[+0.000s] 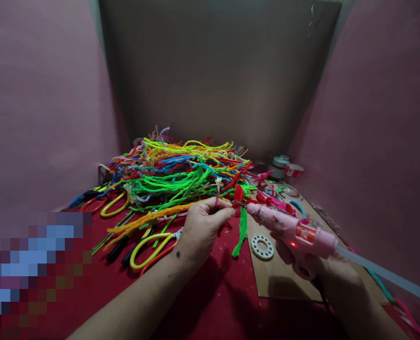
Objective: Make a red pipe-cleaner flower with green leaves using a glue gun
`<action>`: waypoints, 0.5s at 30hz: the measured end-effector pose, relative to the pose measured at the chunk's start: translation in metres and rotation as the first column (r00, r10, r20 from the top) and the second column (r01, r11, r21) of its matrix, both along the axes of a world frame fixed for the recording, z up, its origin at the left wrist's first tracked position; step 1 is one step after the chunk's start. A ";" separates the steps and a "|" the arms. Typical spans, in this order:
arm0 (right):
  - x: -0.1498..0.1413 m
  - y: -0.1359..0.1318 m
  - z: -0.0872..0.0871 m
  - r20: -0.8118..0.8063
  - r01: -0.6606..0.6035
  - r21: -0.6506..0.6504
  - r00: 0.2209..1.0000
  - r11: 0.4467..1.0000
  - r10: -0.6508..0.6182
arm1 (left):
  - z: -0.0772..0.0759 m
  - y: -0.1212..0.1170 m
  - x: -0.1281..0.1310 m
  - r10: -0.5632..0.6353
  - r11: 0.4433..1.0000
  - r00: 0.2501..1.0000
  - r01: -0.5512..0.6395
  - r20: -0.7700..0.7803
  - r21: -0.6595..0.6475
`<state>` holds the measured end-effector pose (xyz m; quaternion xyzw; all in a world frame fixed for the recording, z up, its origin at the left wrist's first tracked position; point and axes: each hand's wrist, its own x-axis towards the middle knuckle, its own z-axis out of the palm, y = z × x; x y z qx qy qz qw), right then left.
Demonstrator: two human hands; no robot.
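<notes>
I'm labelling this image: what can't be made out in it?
In the head view:
Nearest scissors: blades hidden behind the left hand.
Right hand: fingers partly hidden by the pink glue gun.
Glue stick: far end cut off by the right edge.
Lower-left patch: contents obscured by pixelation.

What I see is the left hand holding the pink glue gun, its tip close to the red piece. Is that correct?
Not quite: the head view shows the right hand holding the pink glue gun. Its tip is indeed close to the red piece.
</notes>
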<state>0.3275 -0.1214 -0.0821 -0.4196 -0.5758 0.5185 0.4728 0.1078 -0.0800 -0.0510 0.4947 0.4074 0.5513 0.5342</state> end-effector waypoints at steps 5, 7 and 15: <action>0.004 0.001 -0.007 -0.013 -0.016 0.004 1.000 1.000 0.016 | -0.001 0.000 0.000 0.012 1.000 1.000 -0.012 -0.009 0.020; 0.003 0.001 -0.009 -0.019 -0.009 0.016 1.000 1.000 0.009 | -0.001 0.000 0.000 0.014 1.000 1.000 -0.014 -0.010 0.019; 0.006 0.003 0.005 0.054 -0.082 -0.017 0.995 0.996 0.083 | -0.001 0.000 0.000 0.024 0.999 0.999 -0.023 -0.027 0.036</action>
